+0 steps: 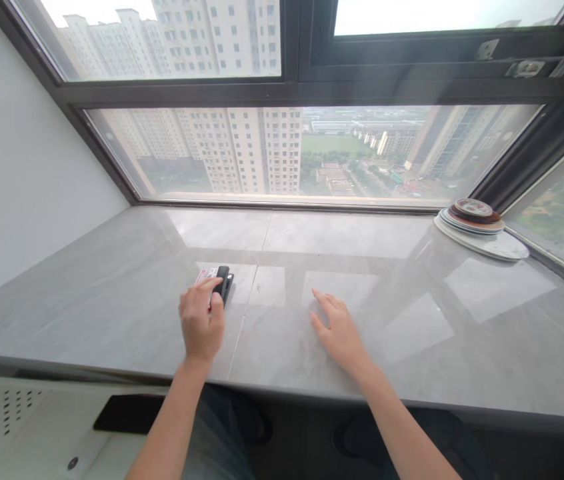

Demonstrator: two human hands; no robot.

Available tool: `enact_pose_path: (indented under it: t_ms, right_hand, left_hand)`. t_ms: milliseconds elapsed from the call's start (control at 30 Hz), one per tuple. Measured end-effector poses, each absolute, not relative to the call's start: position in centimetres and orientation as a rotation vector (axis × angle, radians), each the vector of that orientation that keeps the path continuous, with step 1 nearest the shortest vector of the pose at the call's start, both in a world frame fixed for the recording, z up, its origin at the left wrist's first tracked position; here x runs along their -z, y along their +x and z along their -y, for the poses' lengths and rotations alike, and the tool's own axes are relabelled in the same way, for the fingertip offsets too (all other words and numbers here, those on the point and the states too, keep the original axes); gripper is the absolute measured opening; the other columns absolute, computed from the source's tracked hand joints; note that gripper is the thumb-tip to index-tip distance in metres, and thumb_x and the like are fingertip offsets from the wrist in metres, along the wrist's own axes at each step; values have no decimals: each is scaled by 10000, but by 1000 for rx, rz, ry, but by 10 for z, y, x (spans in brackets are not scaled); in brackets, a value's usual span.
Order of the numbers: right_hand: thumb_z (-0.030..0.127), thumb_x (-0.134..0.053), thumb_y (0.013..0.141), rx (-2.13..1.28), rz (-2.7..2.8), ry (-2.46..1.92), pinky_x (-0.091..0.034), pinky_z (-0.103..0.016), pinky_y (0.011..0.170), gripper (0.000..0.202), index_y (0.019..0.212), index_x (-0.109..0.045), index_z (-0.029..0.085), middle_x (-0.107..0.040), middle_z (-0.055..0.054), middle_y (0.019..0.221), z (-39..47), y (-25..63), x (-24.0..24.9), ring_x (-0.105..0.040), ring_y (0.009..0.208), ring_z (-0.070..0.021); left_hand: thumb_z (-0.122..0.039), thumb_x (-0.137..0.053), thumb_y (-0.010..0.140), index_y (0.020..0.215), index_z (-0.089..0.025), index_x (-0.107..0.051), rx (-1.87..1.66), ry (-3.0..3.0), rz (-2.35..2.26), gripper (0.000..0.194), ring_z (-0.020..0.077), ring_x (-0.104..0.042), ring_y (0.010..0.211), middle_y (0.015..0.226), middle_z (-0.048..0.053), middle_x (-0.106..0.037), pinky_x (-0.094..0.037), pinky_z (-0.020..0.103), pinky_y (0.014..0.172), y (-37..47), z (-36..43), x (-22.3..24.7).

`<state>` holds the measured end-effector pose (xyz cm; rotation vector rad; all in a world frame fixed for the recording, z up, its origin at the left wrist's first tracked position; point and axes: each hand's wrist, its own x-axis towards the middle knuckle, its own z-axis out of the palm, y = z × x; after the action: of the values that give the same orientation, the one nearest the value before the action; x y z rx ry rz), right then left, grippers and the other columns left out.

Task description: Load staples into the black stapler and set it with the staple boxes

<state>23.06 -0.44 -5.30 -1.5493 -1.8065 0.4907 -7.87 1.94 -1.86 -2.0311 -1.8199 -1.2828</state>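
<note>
My left hand (201, 320) is at a black stapler (223, 285) that lies on the grey stone-look ledge. Its index finger crosses the stapler's top and the thumb lies against the near side, so the fingers are closed on it. Just beyond those fingers, partly covered by them, is a small pink-and-white packet (205, 274); its kind is unclear. To the right, my right hand (337, 330) hovers at or just over the ledge, fingers stretched and thumb apart, holding nothing.
The ledge (282, 360) runs along a dark-framed window. In its far right corner is a stack of round plates or mats (482, 230). Below the front edge at left stands a white perforated piece of furniture (47, 433) with a black flat object (127, 413).
</note>
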Motion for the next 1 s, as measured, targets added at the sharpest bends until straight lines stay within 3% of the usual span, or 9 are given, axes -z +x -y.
enact_pose_path:
  t_ms: [100, 300, 700, 1000]
  right_hand:
    - [446, -454, 1040, -398, 2005, -1717, -183, -557, 1276, 615, 1633, -360, 313, -438, -20, 1629, 27, 283, 58, -207, 1581, -293]
    - [537, -334, 1079, -80, 2243, -1868, -81, -636, 1267, 609, 1662, -248, 382, -136, 35, 1738, 48, 283, 64, -3, 1609, -325]
    - [579, -287, 1076, 29, 2217, -1993, -59, -700, 1233, 623, 1667, -206, 401, -97, 42, 1742, 49, 270, 64, -7, 1602, -370]
    - [578, -307, 1073, 9, 2206, -1964, -50, -683, 1239, 632, 1668, -215, 387, -92, 30, 1745, 51, 270, 63, -16, 1601, -370]
  left_hand:
    - [-351, -416, 1067, 1490, -309, -516, 948, -2464, 1751, 437, 244, -527, 1379, 1480, 57, -587, -239, 527, 1270, -6, 5, 27]
    - [-518, -438, 1043, 1628, -318, -334, 545, -2578, 1757, 626, 322, -185, 1597, 1718, 38, -254, -189, 600, 1276, 54, 20, 55]
    - [-504, -413, 1052, 1637, -318, -322, 498, -2542, 1751, 620, 318, -174, 1601, 1725, 32, -227, -194, 593, 1279, 51, 21, 57]
    - [-506, -396, 1058, 1631, -321, -332, 511, -2556, 1754, 606, 321, -152, 1605, 1723, 33, -238, -180, 606, 1280, 52, 20, 57]
